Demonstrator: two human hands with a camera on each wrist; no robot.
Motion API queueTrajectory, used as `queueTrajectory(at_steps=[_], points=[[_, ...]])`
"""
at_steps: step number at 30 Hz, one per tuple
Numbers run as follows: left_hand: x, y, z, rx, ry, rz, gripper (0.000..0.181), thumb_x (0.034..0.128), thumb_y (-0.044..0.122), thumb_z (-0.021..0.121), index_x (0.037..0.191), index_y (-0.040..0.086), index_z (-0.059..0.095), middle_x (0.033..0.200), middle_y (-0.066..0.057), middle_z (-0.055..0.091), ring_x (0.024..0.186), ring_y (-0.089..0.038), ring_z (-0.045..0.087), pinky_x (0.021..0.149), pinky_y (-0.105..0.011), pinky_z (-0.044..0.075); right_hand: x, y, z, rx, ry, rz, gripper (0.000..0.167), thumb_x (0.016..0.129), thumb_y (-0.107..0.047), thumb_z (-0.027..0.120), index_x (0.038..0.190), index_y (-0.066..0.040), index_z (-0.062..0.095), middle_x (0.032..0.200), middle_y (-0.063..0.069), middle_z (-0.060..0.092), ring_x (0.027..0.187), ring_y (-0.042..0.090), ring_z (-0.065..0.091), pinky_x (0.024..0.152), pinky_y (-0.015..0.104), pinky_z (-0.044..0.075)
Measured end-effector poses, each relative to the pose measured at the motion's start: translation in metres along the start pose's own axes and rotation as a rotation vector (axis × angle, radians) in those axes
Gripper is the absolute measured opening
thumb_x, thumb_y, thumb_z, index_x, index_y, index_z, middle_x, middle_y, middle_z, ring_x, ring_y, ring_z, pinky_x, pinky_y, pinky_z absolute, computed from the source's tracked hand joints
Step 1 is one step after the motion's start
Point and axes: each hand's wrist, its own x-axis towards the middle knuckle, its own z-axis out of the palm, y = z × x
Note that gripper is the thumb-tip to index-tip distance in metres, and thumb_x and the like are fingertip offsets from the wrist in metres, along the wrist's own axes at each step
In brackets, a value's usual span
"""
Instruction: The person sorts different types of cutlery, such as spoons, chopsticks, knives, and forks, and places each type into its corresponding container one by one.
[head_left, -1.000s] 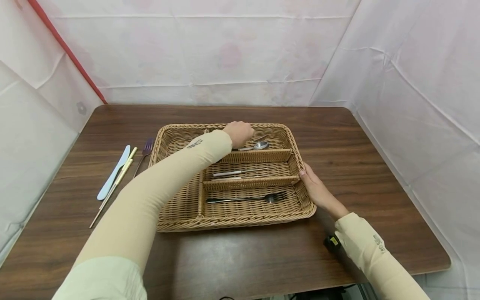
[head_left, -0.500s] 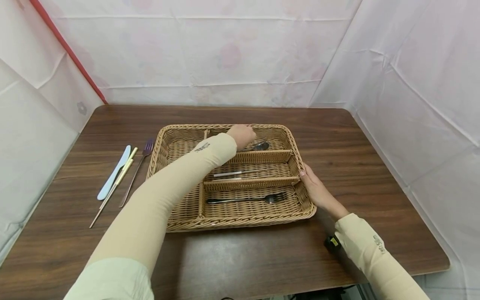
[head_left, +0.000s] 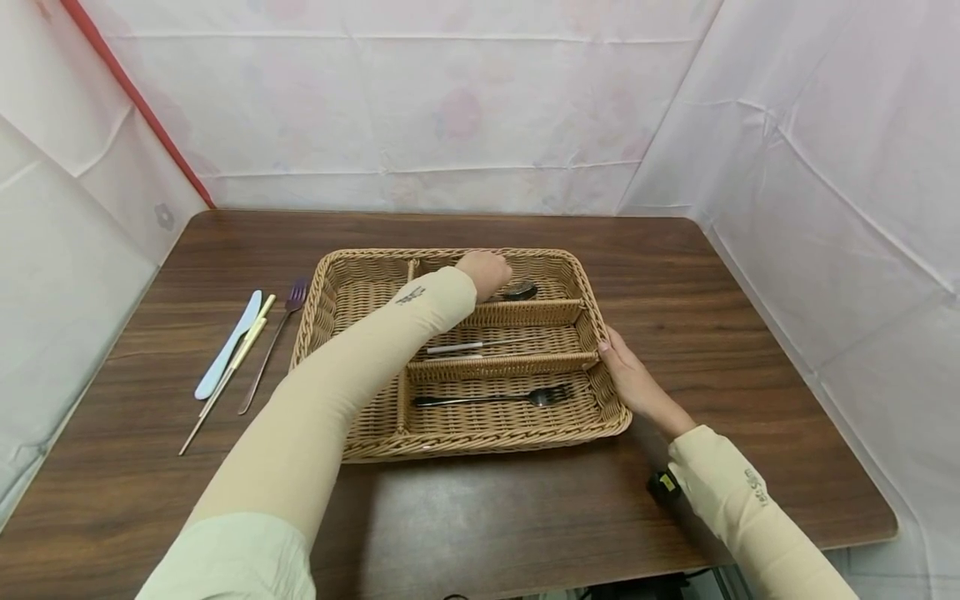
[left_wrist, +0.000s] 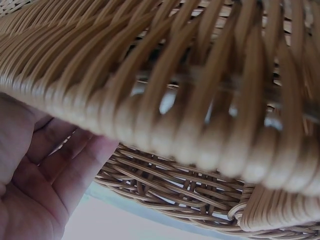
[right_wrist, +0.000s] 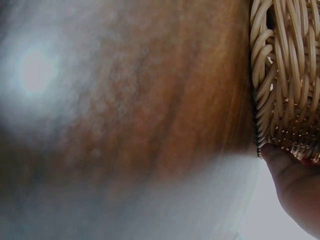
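A wicker basket [head_left: 465,446] with several compartments stands on the table. My left hand [head_left: 486,273] reaches into its back compartment, beside a spoon [head_left: 521,291]. The left wrist view has bent fingers of the left hand [left_wrist: 55,172] against woven wicker [left_wrist: 200,135]; whether they hold the spoon's handle is hidden. At the basket's right side my right hand [head_left: 637,382] grips the rim, thumb on top. In the right wrist view this hand [right_wrist: 297,187] touches the basket's edge [right_wrist: 280,65]. White-handled cutlery [head_left: 455,347] lies in the middle compartment, a dark fork [head_left: 551,396] in the front one.
Left of the basket, a pale blue knife [head_left: 228,346], yellow-and-metal chopsticks [head_left: 243,346] and a purple fork [head_left: 295,296] lie on the brown table [head_left: 750,375]. A small black object [head_left: 663,486] is near the right sleeve. Pale sheets hang behind and at the sides.
My left hand has shifted slightly right and toward the front inside the back compartment. The spoon's bowl has turned from bright to dark. My right hand remains at the rim.
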Motion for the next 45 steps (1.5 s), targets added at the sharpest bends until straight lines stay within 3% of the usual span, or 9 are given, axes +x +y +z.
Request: queueTrajectory(at_steps=[9, 13, 20, 26, 32, 38, 41, 45], points=[[-0.003, -0.008, 0.004, -0.048, 0.006, -0.015, 0.021, 0.0932, -0.002, 0.056, 0.11, 0.006, 0.066, 0.109, -0.009, 0.065, 0.103, -0.024, 0.06, 0.092, -0.036, 0.047, 0.009, 0.002, 0.001, -0.001, -0.021, 0.003, 0.049, 0.106, -0.015, 0.023, 0.147, 0.007, 0.011, 0.149, 0.032, 0.018, 0.138, 0.041, 0.016, 0.11, 0.053, 0.012], [-0.01, -0.013, 0.003, -0.13, 0.029, -0.035, 0.02, 0.0926, -0.002, 0.057, 0.109, 0.005, 0.066, 0.11, -0.011, 0.064, 0.103, -0.025, 0.06, 0.091, -0.037, 0.047, 0.011, 0.003, -0.001, -0.002, -0.04, -0.003, 0.049, 0.105, -0.014, 0.022, 0.147, 0.008, 0.01, 0.149, 0.033, 0.017, 0.138, 0.042, 0.015, 0.11, 0.053, 0.011], [-0.031, -0.024, -0.022, -0.255, 0.149, -0.04, 0.01, 0.0885, -0.005, 0.059, 0.094, 0.0, 0.065, 0.094, -0.012, 0.064, 0.086, -0.025, 0.061, 0.081, -0.034, 0.051, 0.013, 0.004, -0.013, -0.004, -0.044, 0.0, 0.049, 0.106, -0.015, 0.022, 0.148, 0.006, 0.009, 0.15, 0.032, 0.016, 0.138, 0.041, 0.015, 0.11, 0.054, 0.012], [-0.071, -0.046, -0.041, -0.307, 0.238, -0.053, 0.007, 0.0853, -0.005, 0.058, 0.084, -0.001, 0.064, 0.085, -0.014, 0.063, 0.081, -0.028, 0.06, 0.08, -0.037, 0.05, 0.01, 0.006, -0.023, -0.011, -0.038, 0.029, 0.051, 0.106, -0.02, 0.021, 0.149, 0.004, 0.007, 0.148, 0.033, 0.019, 0.133, 0.044, 0.024, 0.107, 0.056, 0.019], [-0.119, -0.079, -0.036, -0.33, 0.34, -0.08, 0.011, 0.0809, -0.004, 0.063, 0.071, 0.001, 0.06, 0.069, -0.01, 0.059, 0.065, -0.026, 0.055, 0.065, -0.038, 0.051, 0.008, 0.011, -0.03, -0.039, -0.027, 0.033, 0.051, 0.106, -0.019, 0.021, 0.148, 0.007, 0.008, 0.148, 0.033, 0.017, 0.135, 0.044, 0.019, 0.107, 0.056, 0.015], [-0.171, -0.109, -0.014, -0.329, 0.361, -0.194, 0.033, 0.0782, -0.007, 0.057, 0.056, 0.01, 0.041, 0.054, 0.0, 0.037, 0.05, -0.014, 0.031, 0.047, -0.031, 0.031, 0.007, 0.014, -0.035, -0.057, -0.015, 0.052, 0.052, 0.106, -0.02, 0.021, 0.148, 0.006, 0.007, 0.149, 0.033, 0.016, 0.135, 0.045, 0.019, 0.107, 0.057, 0.015], [-0.195, -0.121, 0.003, -0.342, 0.343, -0.259, 0.029, 0.0736, -0.008, 0.053, 0.055, 0.011, 0.041, 0.053, 0.002, 0.035, 0.049, -0.013, 0.03, 0.047, -0.03, 0.029, 0.006, 0.014, -0.038, -0.054, -0.017, 0.05, 0.052, 0.106, -0.02, 0.021, 0.148, 0.006, 0.007, 0.149, 0.033, 0.016, 0.135, 0.045, 0.019, 0.107, 0.058, 0.015], [-0.223, -0.133, 0.031, -0.361, 0.307, -0.338, 0.025, 0.0741, -0.006, 0.06, 0.057, 0.009, 0.049, 0.055, 0.002, 0.042, 0.052, -0.015, 0.037, 0.049, -0.033, 0.034, 0.004, 0.015, -0.041, -0.059, -0.019, 0.04, 0.052, 0.106, -0.019, 0.021, 0.148, 0.007, 0.007, 0.149, 0.034, 0.015, 0.135, 0.045, 0.017, 0.107, 0.058, 0.014]])
